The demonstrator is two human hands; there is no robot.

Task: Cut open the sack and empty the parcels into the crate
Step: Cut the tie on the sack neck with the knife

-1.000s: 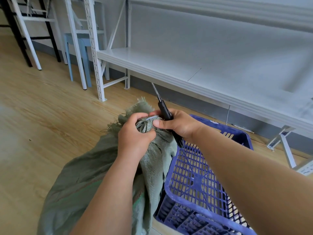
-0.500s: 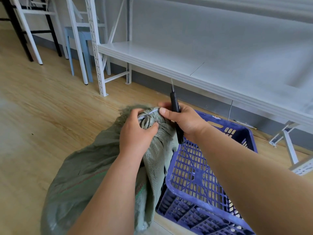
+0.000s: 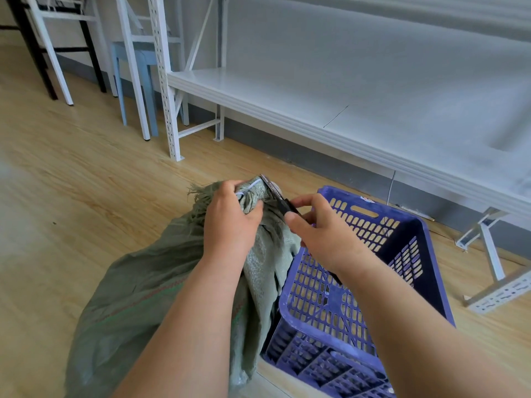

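A grey-green woven sack point(image 3: 138, 294) lies on the wooden floor, its neck bunched and bound by a white tie point(image 3: 249, 185). My left hand point(image 3: 230, 222) grips the gathered neck just below the tie. My right hand point(image 3: 321, 228) holds a black-handled knife point(image 3: 283, 201), whose blade lies tilted up and left with its tip at the tie. A blue perforated plastic crate point(image 3: 413, 254) stands on the floor right beside the sack, under my right forearm; nothing shows inside it. The parcels are hidden inside the sack.
A white metal shelf unit point(image 3: 330, 110) runs along the wall behind the crate, with a perforated upright point(image 3: 165, 81) at its left end. A pale blue stool point(image 3: 138, 61) and white ladder frames stand at the back left. A loose white bracket point(image 3: 500, 291) lies right of the crate.
The knife has swung from pointing upward to lying tilted against the tie at the sack's neck. My right hand has slid down and to the right along the handle. My left hand keeps its grip.
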